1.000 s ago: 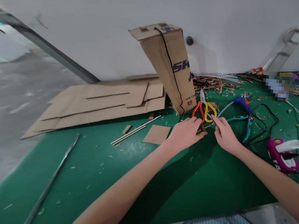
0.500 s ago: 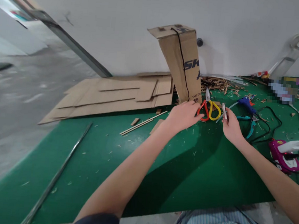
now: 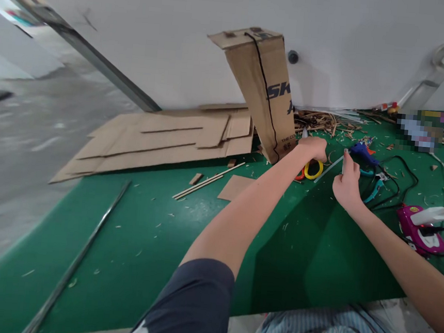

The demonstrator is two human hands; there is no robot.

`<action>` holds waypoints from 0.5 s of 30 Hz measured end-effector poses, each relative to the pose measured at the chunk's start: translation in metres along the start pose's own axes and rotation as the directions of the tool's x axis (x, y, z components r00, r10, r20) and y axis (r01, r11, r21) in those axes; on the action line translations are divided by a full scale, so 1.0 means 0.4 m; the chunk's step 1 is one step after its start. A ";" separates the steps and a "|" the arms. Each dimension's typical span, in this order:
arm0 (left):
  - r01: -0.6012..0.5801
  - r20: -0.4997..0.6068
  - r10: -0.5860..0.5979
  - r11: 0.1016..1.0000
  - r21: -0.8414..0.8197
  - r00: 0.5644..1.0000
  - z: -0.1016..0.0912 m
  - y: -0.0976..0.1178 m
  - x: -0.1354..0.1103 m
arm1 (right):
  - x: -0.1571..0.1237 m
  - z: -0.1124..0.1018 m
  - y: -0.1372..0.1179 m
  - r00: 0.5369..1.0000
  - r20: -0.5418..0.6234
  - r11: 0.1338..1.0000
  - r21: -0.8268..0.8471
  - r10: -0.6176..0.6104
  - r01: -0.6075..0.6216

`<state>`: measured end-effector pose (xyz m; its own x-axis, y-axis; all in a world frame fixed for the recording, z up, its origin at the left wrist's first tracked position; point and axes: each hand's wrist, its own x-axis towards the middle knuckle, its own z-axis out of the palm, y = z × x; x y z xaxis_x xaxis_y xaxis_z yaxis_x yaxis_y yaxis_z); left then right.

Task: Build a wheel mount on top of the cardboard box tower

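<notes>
My left hand (image 3: 312,149) sits over the middle of the scissors (image 3: 313,170), closed around them, and hides the pivot. Their yellow and red handles show below my fingers, and the steel blade tip points up past them. My right hand (image 3: 347,185) pinches a slim pale strip (image 3: 344,161) upright between its fingertips, just left of a blue glue gun (image 3: 361,152). Teal-handled pliers (image 3: 374,190) lie to the right of that hand. A thin translucent glue stick (image 3: 328,169) lies between my hands.
The green work mat (image 3: 185,236) is littered with shavings. A tilted cardboard box (image 3: 259,92) leans near the wall, beside flat cardboard sheets (image 3: 150,144). Wooden sticks (image 3: 200,186), a cardboard square (image 3: 235,188), a metal rod (image 3: 77,257), black cables (image 3: 402,187) and a pink device (image 3: 420,230) also lie there.
My left hand has moved forward and right from beside the scissors onto them, now covering their pivot. My right hand has shifted slightly right, still pinching the pale strip.
</notes>
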<state>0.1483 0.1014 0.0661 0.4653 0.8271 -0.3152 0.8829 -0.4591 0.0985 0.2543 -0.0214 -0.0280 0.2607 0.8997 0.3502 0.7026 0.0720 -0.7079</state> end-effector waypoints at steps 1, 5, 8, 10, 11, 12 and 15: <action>-0.001 0.014 0.001 1.000 0.001 1.000 -0.002 -0.001 0.005 | -0.001 0.002 0.000 1.000 -0.002 1.000 -0.023 0.000 0.000; -0.023 0.035 0.023 1.000 0.005 0.999 -0.008 -0.003 0.033 | -0.003 0.010 0.001 0.999 -0.004 0.996 -0.078 -0.041 0.040; -0.063 0.057 0.062 0.998 0.002 0.996 -0.012 -0.003 0.046 | -0.005 0.013 0.001 0.998 -0.013 0.994 -0.086 -0.063 0.062; -0.102 0.069 0.102 0.995 -0.009 0.992 -0.013 -0.007 0.047 | -0.008 0.011 -0.004 0.997 -0.015 0.991 -0.106 -0.082 0.080; -0.124 0.072 0.125 0.992 -0.019 0.990 -0.013 -0.010 0.046 | -0.011 0.007 -0.008 0.996 -0.017 0.988 -0.124 -0.092 0.089; -0.149 0.070 0.151 0.988 -0.032 0.986 -0.012 -0.015 0.045 | -0.015 0.002 -0.013 0.994 -0.021 0.984 -0.146 -0.104 0.100; -0.225 0.034 0.229 0.971 -0.084 0.973 -0.005 -0.037 0.043 | -0.027 -0.015 -0.030 0.985 -0.046 0.968 -0.198 -0.164 0.152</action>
<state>0.1435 0.1231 0.0609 0.6523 0.6890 -0.3158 0.7577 -0.6044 0.2462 0.2471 -0.0345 -0.0197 0.1724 0.8548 0.4894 0.8512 0.1207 -0.5108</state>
